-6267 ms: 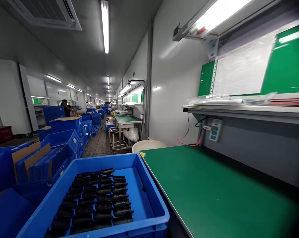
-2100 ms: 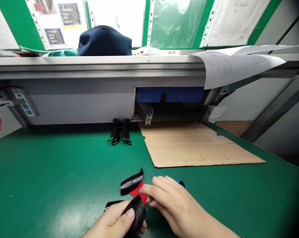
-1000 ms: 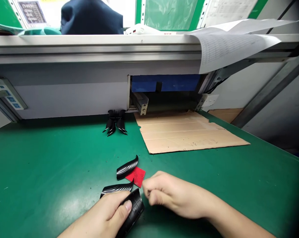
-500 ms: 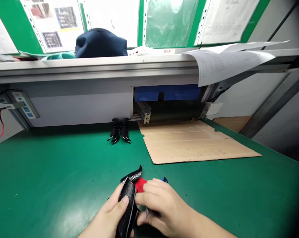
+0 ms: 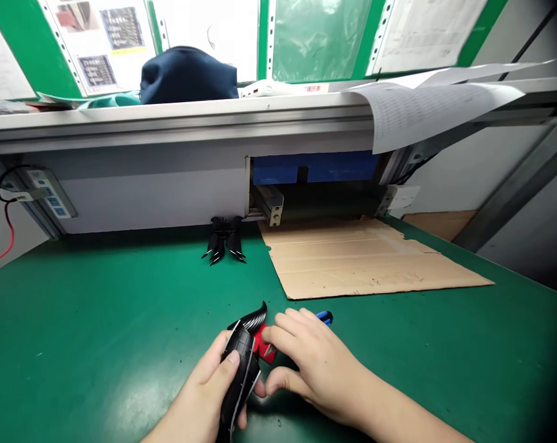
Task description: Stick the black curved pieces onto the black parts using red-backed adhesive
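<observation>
The left hand [image 5: 199, 394] grips a black ribbed part [image 5: 239, 375]. At its 1 o'clock, the right hand [image 5: 310, 363], fingers curled, touches a red piece [image 5: 263, 351]. Fitting looks just begun; a curved black trim [image 5: 253, 318] waits on the bench [image 5: 98, 320].

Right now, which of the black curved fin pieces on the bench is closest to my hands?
The single curved fin just beyond the left hand, beside the red piece. The other fins lie in a cluster back by the grey panel.

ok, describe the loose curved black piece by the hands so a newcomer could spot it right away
Start at the sheet of cardboard on the green bench mat, then come toward the person's hands. Just beyond the left hand lies a black curved fin-shaped piece with pale ridges, beside a red card. Unlike the black cluster at the back wall, it lies alone.
</observation>
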`<state>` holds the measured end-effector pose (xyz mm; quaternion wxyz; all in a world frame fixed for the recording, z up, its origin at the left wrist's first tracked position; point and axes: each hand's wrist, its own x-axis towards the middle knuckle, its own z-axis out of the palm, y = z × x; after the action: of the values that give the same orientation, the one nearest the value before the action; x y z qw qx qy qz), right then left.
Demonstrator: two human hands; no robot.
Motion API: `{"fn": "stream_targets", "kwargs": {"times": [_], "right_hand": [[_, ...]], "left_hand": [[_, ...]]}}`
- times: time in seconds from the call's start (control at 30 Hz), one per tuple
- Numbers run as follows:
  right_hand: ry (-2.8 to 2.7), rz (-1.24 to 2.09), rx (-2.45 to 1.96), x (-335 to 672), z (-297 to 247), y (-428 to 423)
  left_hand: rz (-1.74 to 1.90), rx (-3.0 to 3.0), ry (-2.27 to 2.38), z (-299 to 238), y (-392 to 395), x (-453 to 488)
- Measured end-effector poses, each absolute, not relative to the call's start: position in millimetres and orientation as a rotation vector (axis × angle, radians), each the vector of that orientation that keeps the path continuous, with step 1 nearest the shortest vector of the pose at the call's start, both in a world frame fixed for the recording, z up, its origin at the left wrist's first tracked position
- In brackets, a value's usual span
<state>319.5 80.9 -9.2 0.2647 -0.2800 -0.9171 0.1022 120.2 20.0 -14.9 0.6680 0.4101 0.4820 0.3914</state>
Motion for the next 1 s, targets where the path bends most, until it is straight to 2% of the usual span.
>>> {"fn": "stream_targets", "kwargs": {"times": [0.47, 0.63, 0.9, 1.0], "right_hand": [[-2.742, -0.194, -0.991, 305.7, -20.0, 72.4], [-2.784, -0.194, -0.99, 304.4, -20.6, 71.5], [-2.832, -0.198, -0.997, 302.9, -29.5, 71.0], [-2.858, -0.029, -0.92, 305.9, -33.2, 76.2]], "left_hand": [[0.842, 1.044, 1.121, -14.4, 16.1, 120.2], [0.782, 1.12, 1.282, -17.4, 13.6, 119.2], [0.745, 1.282, 1.292, -16.5, 14.3, 119.1], [0.781, 1.266, 1.308, -13.2, 12.9, 121.5]]}}
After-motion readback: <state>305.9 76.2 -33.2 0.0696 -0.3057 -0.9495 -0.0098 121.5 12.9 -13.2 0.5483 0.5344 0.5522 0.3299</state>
